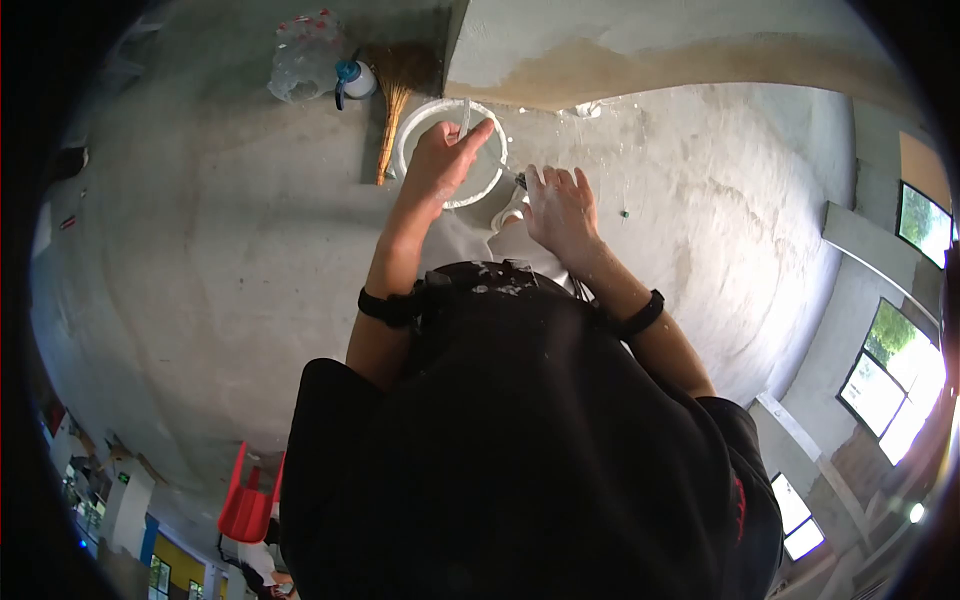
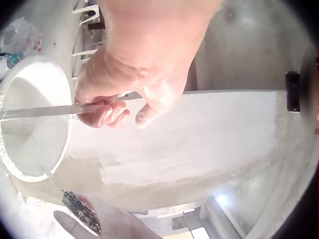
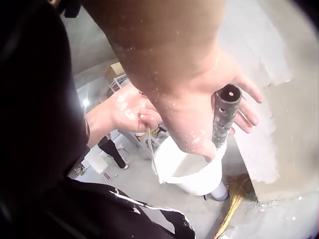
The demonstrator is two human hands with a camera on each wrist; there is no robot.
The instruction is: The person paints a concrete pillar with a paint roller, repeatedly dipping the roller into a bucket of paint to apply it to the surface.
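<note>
A white bucket [image 1: 402, 150] with a pale mix in it stands on the floor in front of me. My left hand [image 1: 440, 165] is at its near left rim, fingers curled round the bucket's pale handle [image 2: 47, 111]. To the right of the bucket, my right hand [image 1: 562, 210] holds a dark, speckled tubular handle [image 3: 225, 117] between thumb and fingers. The tube's end is hollow. From its other end a thin rod [image 2: 54, 179] runs toward the bucket rim; I cannot tell what the tool's head is. White splashes mark both hands.
A straw broom [image 1: 392, 115], a blue-topped white bottle [image 1: 356, 80] and a clear plastic bag [image 1: 304, 60] lie beyond the bucket to the left. A partly coated wall [image 1: 680, 50] rises just behind it. A red chair [image 1: 246, 505] stands back left.
</note>
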